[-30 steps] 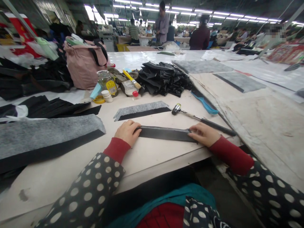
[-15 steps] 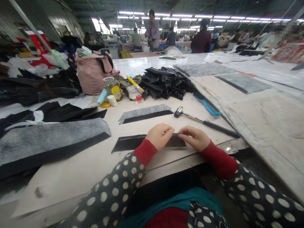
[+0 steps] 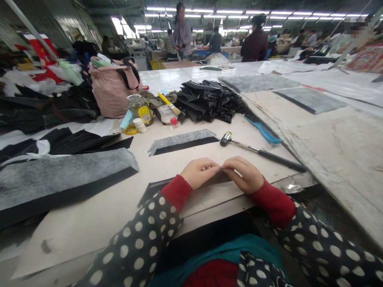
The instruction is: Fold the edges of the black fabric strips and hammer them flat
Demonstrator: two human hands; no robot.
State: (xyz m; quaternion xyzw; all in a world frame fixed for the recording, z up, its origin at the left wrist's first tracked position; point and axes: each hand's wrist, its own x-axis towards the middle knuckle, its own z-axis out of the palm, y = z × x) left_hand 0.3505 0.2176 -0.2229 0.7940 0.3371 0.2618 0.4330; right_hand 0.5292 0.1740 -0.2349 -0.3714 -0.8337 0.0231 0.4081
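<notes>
The left grip [image 3: 200,172] and right grip [image 3: 243,174] were closed, pinching the black strip [image 3: 157,187] at lower centre of the frame (its long axis lay sideways across the surface [image 3: 89,223]), the right nearer the mallet [image 3: 226,139].

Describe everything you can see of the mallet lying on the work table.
The mallet lies flat on the white work table, with its head toward the grey felt strip but not touching it. Its small, dark, rounded head has a shiny band and sits on a slim, pale shaft, which runs into a long black grip. The handle slants down to the right, with the grip's end near the table's far-right edge. The right hand is close by but not touching it.
</notes>
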